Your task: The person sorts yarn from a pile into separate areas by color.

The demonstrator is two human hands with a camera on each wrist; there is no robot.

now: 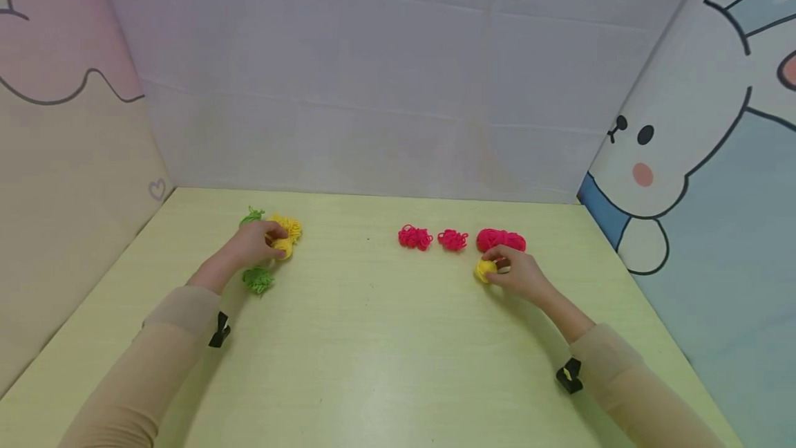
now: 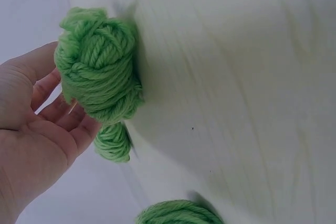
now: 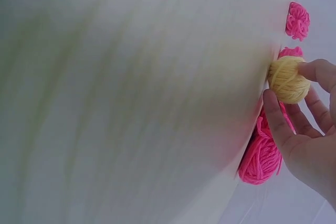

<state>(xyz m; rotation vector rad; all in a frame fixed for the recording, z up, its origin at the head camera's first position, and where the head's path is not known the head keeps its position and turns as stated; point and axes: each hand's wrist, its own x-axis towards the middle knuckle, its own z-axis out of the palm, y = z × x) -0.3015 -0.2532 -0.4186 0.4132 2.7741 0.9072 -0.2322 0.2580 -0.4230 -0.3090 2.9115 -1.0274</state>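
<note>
In the head view, my left hand [image 1: 253,242] holds a small yellow yarn ball [image 1: 283,249] by its fingertips, in front of a looser yellow yarn bundle [image 1: 289,227]. Green yarn [image 1: 251,216] lies behind this hand, and a green yarn bundle [image 1: 257,280] lies nearer. From the left wrist, a wound yarn ball [image 2: 97,69] looks green and hides the fingertips of the left hand [image 2: 39,124]. My right hand [image 1: 519,273] pinches another yellow yarn ball [image 3: 289,80] between thumb and fingers, just in front of a long pink yarn skein [image 1: 501,240].
Two smaller pink yarn bundles, the left one [image 1: 414,237] and the middle one [image 1: 452,240], lie in a row with the skein. The pale table [image 1: 373,337] ends at a white back wall [image 1: 373,88], with printed panels at both sides.
</note>
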